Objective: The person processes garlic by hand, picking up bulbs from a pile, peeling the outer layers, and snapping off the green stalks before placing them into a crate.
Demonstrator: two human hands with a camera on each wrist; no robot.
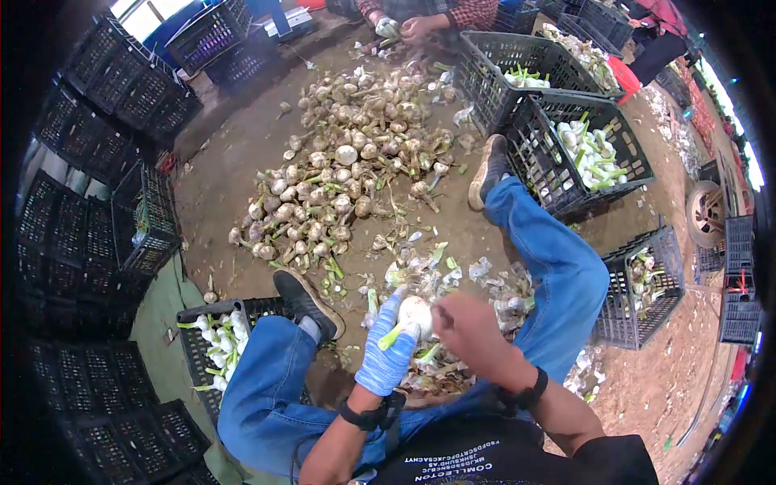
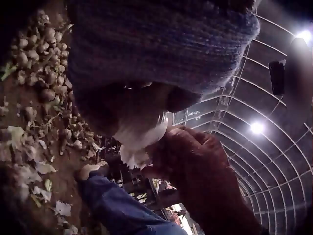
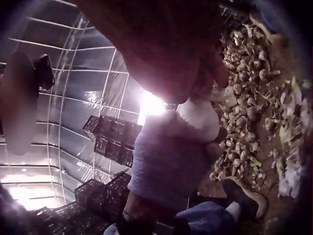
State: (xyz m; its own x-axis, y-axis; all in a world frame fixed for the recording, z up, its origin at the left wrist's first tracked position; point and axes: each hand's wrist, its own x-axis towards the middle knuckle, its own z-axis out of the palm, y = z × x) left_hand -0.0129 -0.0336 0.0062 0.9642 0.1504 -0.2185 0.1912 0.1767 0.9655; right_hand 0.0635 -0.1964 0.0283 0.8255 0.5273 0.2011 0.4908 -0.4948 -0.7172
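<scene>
In the head view a white garlic bulb [image 1: 415,310] with a short green stem sits in my left hand [image 1: 383,352], which wears a blue-and-white knit glove and grips it. My bare right hand [image 1: 478,333], blurred, is at the bulb's right side with curled fingers. The left wrist view shows a loose flap of papery skin [image 2: 133,157] hanging below the bulb [image 2: 142,128], with the right hand's fingertips [image 2: 152,170] pinching at it. From the right wrist, the bulb [image 3: 199,118] shows smooth and white above the gloved palm.
A heap of unpeeled garlic [image 1: 347,174] covers the ground ahead, with peeled skins [image 1: 436,279] between my legs. Crates of white garlic stand at left [image 1: 190,343] and right [image 1: 537,162]. Stacked black crates [image 1: 69,242] line the left. Another person's hands [image 1: 416,31] work beyond the heap.
</scene>
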